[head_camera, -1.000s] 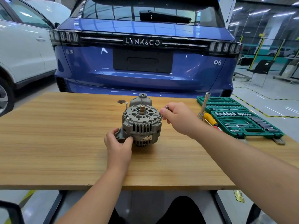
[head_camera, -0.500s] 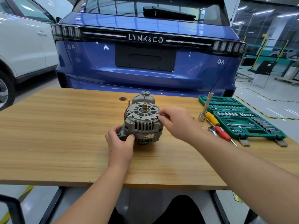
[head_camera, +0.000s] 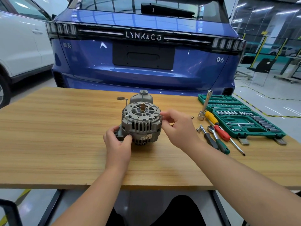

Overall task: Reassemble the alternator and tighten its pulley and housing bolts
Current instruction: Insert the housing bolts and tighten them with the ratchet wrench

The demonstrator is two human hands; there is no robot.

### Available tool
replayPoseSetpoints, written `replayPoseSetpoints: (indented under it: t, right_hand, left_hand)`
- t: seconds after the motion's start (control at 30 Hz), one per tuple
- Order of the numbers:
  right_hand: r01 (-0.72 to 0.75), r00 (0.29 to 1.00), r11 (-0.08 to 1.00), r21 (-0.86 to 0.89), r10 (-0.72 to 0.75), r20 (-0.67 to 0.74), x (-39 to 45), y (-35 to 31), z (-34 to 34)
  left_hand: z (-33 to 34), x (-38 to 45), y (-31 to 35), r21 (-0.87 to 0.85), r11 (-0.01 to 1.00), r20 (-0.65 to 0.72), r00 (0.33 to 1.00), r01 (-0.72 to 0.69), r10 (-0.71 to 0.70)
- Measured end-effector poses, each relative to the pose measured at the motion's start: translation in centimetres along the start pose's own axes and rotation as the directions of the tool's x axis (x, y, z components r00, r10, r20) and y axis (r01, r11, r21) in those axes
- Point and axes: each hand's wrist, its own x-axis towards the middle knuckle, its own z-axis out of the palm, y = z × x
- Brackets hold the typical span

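Grey cast-metal alternator [head_camera: 141, 123] stands shaft-up near the middle of the light wood-grain worktop [head_camera: 57, 136], closer to the far edge than the near one. Left hand [head_camera: 118, 142] grips the lower housing and mounting lug on its left side, steadying it. Right hand [head_camera: 177, 128] pinches at the rim on the alternator's right side, fingertips [head_camera: 163, 114] curled at a bolt hole; whatever they hold is too small to make out, probably a housing bolt. Two long through-bolts [head_camera: 126, 119] already stand proud of the rim on the left side. A grey domed part [head_camera: 141, 96] sits just behind the alternator.

Judgement: the step is seating a housing bolt by hand. Best started square to the hole and turned with fingertips only until the threads catch, left hand holding the body from rotating. Tools come after: socket extension [head_camera: 204, 106], ratchet [head_camera: 216, 137] and open green socket case [head_camera: 241, 118] wait near the right edge.
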Motion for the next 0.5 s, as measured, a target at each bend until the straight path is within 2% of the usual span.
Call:
replayPoseSetpoints:
  t: [0.1,0.23,0.27,0.3,0.37,0.43,0.5]
  right_hand:
    - [-0.045,0.999,0.998,0.053,0.046,-0.022,-0.5,-0.3,0.6]
    - [-0.038,0.998,0.977,0.208,0.025,0.066,-1.0,-0.2,-0.1]
    - [-0.063,0.997,0.978,0.201,0.051,0.061,-0.9,0.3,-0.5]
    - [-0.106,0.994,0.983,0.148,0.1,0.042,-0.3,1.2,-0.8]
    - [-0.247,0.967,0.963,-0.105,0.251,0.032,2.1,3.8,-1.3]
    - [-0.396,0.883,0.832,-0.389,0.461,0.086,5.2,6.9,-1.6]
    - [-0.426,0.765,0.657,-0.622,0.628,0.139,7.4,9.3,-1.7]
  left_hand:
    - [0.0,0.4,-0.1,-0.072,0.997,-0.032,0.999,0.019,-0.022]
    - [-0.4,1.3,-0.6,-0.115,0.981,-0.117,0.978,0.157,-0.171]
    - [-0.4,1.4,-0.6,-0.096,0.98,-0.141,0.972,0.173,-0.186]
    - [-0.3,1.2,-0.4,-0.06,0.985,-0.158,0.973,0.16,-0.168]
    - [0.0,0.3,0.0,0.039,0.998,-0.147,0.988,0.057,-0.051]
    - [0.3,-0.6,0.3,0.086,0.995,-0.039,0.998,-0.052,0.055]
    - [0.2,-1.2,0.8,0.059,0.997,0.075,0.996,-0.059,0.054]
